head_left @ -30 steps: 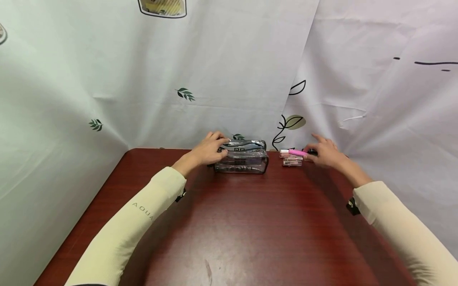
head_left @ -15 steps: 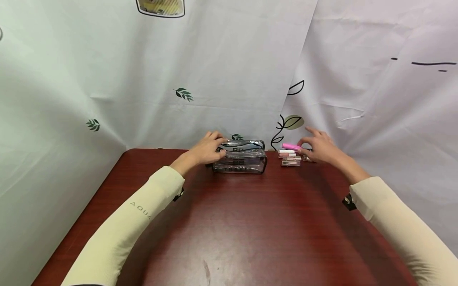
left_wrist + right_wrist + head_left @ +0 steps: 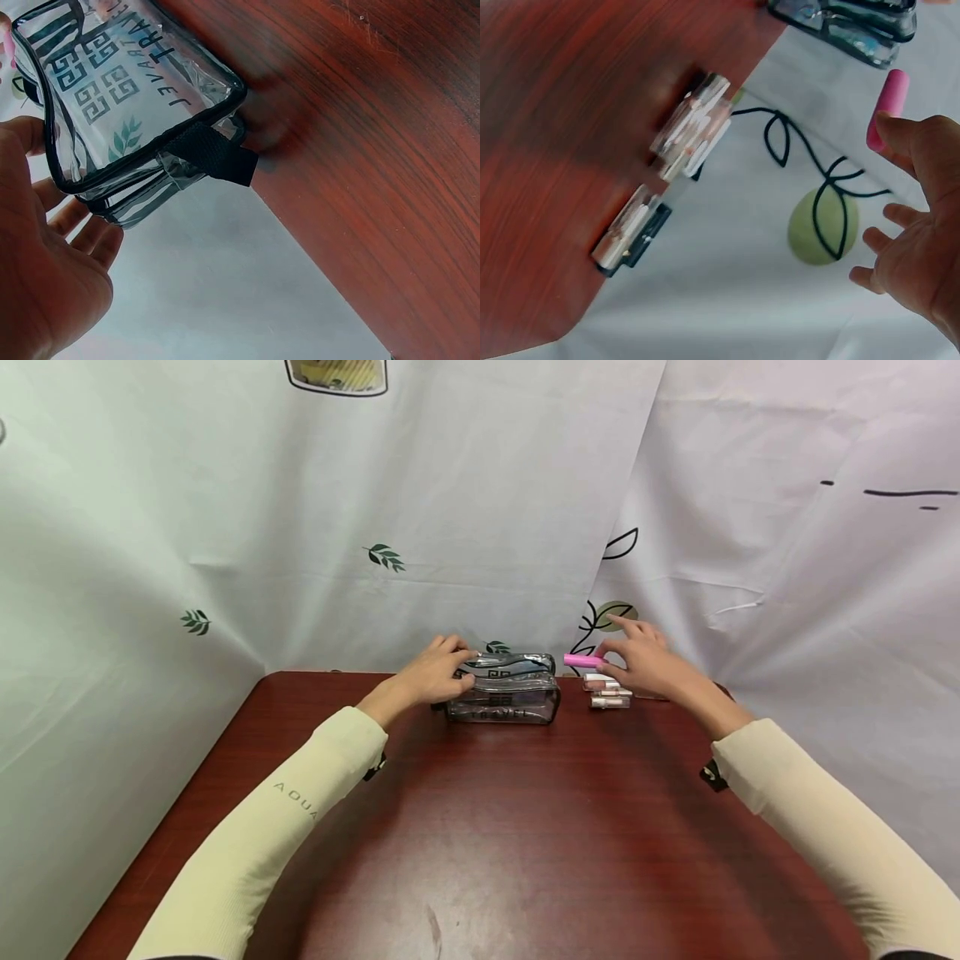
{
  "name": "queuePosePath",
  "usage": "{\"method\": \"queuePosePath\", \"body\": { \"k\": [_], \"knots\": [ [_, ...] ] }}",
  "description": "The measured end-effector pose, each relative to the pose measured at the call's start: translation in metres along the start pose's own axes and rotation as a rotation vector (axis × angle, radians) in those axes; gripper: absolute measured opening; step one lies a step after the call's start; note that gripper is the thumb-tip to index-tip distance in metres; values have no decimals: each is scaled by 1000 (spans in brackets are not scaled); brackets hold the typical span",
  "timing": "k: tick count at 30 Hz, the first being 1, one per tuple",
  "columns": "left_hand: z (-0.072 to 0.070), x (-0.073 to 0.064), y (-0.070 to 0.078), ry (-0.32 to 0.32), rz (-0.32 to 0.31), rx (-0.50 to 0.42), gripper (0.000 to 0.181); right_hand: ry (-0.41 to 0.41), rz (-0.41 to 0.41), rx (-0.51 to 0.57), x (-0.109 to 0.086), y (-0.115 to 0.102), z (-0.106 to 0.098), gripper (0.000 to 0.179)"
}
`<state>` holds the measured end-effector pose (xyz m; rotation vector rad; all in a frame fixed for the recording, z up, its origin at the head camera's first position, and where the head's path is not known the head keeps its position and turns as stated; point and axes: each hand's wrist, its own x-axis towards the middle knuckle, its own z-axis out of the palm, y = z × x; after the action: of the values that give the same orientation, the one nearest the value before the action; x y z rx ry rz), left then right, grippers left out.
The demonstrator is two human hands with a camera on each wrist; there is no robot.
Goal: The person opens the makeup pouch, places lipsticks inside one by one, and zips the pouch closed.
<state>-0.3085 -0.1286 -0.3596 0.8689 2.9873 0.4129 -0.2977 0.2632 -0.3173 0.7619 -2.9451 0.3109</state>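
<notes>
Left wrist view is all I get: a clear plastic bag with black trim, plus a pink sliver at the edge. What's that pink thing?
Observer: A bright pink, smooth cylindrical tube, pinched by the right hand.
Visitor: Is anything lying near those fingers?
Observer: Yes, small see-through oblong containers, resting on the dark red wooden table.
Visitor: And what covers the person's left arm?
Observer: A pale cream fabric sleeve, printed with dark letters reading AQUA.

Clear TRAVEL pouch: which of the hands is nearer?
Left. The left hand holds the clear TRAVEL pouch at its left end; the right hand is apart from it, off to the right, pinching a pink tube.
</notes>
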Motion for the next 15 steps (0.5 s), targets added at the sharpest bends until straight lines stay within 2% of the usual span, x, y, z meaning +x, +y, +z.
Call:
{"method": "queuePosePath", "body": {
  "k": [7, 15],
  "knots": [
    [0, 2, 0, -9, -6, 3, 67, 32, -45, 26, 13, -20, 5, 22],
    [-1, 3, 0, -24, -19, 16, 68, 43, -110, -5, 29, -49, 15, 19]
  ]
}}
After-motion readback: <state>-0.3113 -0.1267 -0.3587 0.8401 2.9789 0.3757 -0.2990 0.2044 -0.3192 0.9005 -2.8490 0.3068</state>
